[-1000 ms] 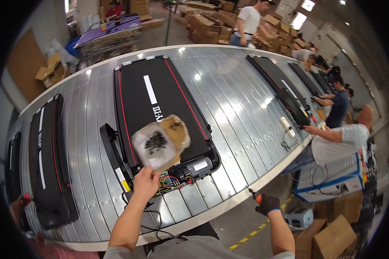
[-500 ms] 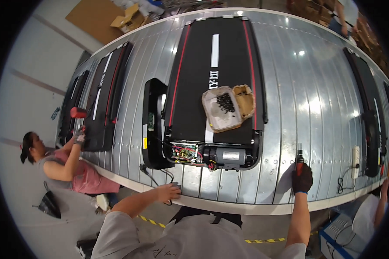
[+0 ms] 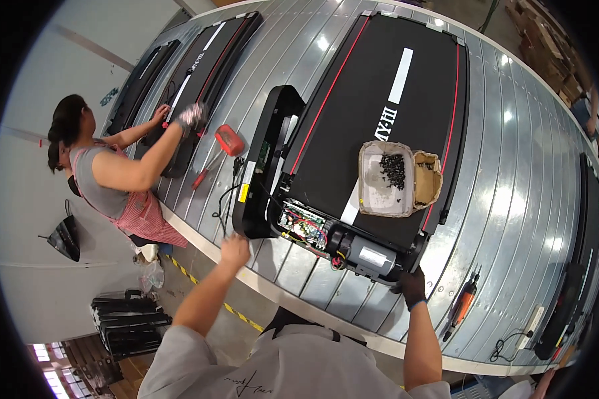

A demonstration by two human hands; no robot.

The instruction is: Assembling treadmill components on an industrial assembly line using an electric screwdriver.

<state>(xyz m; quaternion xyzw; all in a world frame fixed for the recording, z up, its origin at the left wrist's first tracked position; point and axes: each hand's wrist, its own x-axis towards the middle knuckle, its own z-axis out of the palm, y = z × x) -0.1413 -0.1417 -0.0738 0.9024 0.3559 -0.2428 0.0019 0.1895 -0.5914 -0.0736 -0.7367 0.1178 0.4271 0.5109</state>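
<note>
The black, red-striped treadmill point(image 3: 386, 133) is lying across the ribbed metal conveyor point(image 3: 512, 199), its open motor end nearing the front edge. The bare left hand point(image 3: 235, 251) is touching the detached black motor cover point(image 3: 263, 179), fingers loosely curled; the black-gloved right hand point(image 3: 411, 287) is gripping the treadmill's corner.

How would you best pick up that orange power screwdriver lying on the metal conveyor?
Probably by the orange body of the power screwdriver, gripped around its middle from above. It lies flat and slanted on the conveyor, clear on both sides, close to the gloved right hand; its thin dark tip offers little hold.
</note>
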